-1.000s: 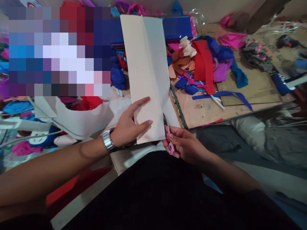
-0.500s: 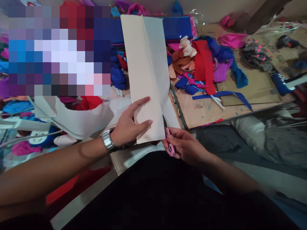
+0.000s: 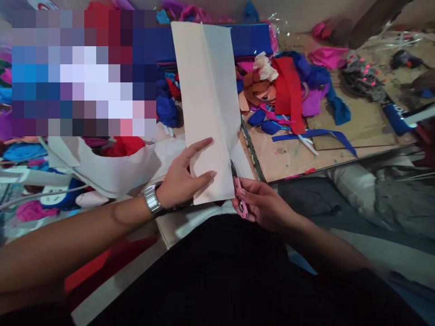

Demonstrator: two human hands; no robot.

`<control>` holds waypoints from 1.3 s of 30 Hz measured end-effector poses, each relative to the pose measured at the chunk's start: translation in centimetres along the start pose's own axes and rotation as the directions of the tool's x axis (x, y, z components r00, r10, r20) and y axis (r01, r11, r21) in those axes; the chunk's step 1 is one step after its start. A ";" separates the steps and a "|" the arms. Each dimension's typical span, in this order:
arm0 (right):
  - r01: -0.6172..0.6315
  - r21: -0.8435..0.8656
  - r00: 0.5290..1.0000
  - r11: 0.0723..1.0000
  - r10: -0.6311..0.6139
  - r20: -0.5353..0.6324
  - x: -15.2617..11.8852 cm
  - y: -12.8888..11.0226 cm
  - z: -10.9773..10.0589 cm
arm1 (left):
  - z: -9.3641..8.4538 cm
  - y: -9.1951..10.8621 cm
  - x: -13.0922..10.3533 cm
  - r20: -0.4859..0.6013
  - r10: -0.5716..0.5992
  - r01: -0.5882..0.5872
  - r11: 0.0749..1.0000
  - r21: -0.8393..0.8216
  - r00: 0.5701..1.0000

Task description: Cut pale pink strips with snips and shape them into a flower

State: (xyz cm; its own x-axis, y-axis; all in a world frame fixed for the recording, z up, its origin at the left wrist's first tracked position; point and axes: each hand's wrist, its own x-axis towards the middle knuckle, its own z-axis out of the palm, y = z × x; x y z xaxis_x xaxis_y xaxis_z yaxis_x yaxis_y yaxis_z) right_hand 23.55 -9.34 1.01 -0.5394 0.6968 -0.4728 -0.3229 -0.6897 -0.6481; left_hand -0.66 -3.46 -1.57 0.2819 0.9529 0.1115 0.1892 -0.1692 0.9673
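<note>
A long white sheet (image 3: 204, 95), creased lengthwise, lies before me on the table; paper or thin fabric, I cannot tell. My left hand (image 3: 185, 174) rests on its lower left part, thumb and forefinger spread apart, the other fingers partly hidden. At the sheet's lower right edge, my right hand (image 3: 261, 199) grips a pair of scissors with pink handles (image 3: 242, 209). The dark blades point away from me and reach into the sheet by its right edge. A white flap (image 3: 243, 165) lies to the right of the blades.
A heap of coloured fabric scraps, with a red strip (image 3: 288, 95), lies right of the sheet. Beyond stands a blue box (image 3: 253, 40). A curved white sheet (image 3: 115, 174) and a power strip (image 3: 56, 197) with cords are at left. A brown cardboard piece (image 3: 356, 127) lies at right.
The scissors and my right hand have shifted slightly away from me along the sheet's right edge. My left hand and the sheet stay nearly in place.
</note>
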 end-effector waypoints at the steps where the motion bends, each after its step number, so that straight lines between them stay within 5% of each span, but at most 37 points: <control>1: 0.003 -0.007 1.000 1.000 -0.003 -0.001 0.0 0.0 0.0 | 0.0 0.0 0.0 -0.001 -0.005 0.005 1.000 -0.003 1.000; 15: -0.010 0.028 1.000 1.000 0.010 -0.010 -0.2 0.2 0.2 | 0.0 0.1 0.4 -0.049 -0.027 0.021 0.992 -0.122 0.998; 39: -0.007 0.000 0.999 1.000 0.007 0.034 -0.4 0.9 0.1 | 0.1 0.5 0.6 -0.071 -0.085 0.087 0.996 0.026 0.994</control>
State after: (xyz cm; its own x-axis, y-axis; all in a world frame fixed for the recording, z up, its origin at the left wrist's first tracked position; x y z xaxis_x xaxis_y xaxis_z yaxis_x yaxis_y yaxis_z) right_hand 23.39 -10.26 0.70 -0.5674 0.6849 -0.4571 -0.3192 -0.6947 -0.6446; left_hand -0.26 -3.00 -1.05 0.1976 0.9793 0.0443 0.2372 -0.0917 0.9671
